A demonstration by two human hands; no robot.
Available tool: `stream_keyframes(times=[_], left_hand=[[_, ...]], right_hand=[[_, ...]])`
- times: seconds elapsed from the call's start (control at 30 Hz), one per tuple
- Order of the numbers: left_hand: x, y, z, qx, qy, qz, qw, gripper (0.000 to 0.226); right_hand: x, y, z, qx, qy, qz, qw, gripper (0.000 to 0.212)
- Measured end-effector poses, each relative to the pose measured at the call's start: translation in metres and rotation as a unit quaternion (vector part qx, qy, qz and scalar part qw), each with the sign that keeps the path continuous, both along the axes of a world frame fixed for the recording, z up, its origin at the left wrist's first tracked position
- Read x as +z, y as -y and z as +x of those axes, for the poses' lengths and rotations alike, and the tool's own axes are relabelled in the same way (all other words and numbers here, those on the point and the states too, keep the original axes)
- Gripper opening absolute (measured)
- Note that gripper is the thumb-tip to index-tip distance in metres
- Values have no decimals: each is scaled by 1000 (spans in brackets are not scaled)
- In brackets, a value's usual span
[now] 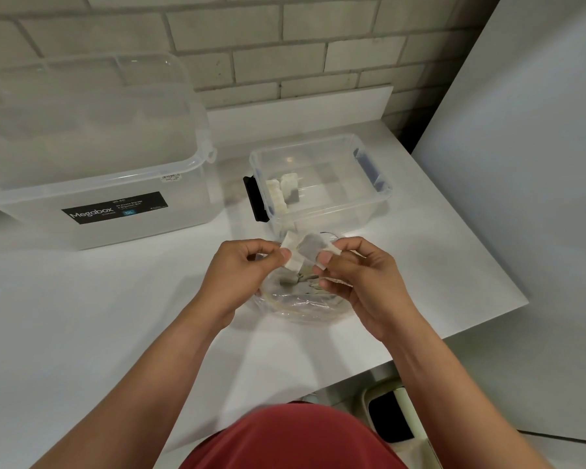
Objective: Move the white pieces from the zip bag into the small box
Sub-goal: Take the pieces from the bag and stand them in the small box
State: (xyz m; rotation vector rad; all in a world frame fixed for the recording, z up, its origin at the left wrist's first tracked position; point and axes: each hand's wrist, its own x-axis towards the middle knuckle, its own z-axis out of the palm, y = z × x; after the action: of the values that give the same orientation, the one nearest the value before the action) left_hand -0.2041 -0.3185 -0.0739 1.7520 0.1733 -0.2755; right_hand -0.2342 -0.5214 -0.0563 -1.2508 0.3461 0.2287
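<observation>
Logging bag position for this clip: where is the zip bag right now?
Head view: the zip bag lies on the white table near centre, under the left hand and right hand, just in front of the small box.

Large clear bin point(92, 184) fills back-left of tabletop point(82, 316). Small box point(335, 211) just right of it, top open; black latch point(256, 199) juts into narrow gap between. White pieces point(279, 192) heaped at box's left end; right end free. Zip bag point(301, 306) just before box's front wall. Front-left tabletop open.
</observation>
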Motion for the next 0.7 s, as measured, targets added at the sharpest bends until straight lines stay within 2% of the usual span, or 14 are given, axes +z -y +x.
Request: stream_keyframes(times=[0.1,0.23,0.5,0.7], left_hand=[[1,0,-1,0,6,10,1000,8],[2,-2,-1,-7,11,15,1000,8],[6,-3,-5,-73,21,18,997,7],[7,-7,-3,-96,31,28,994,9]], right_hand=[[5,4,3,68,46,-110,990,9],[14,10,13,149,77,-188,968,16],[17,8,32,147,69,-268,950,37],[20,7,35,186,88,-302,931,17]])
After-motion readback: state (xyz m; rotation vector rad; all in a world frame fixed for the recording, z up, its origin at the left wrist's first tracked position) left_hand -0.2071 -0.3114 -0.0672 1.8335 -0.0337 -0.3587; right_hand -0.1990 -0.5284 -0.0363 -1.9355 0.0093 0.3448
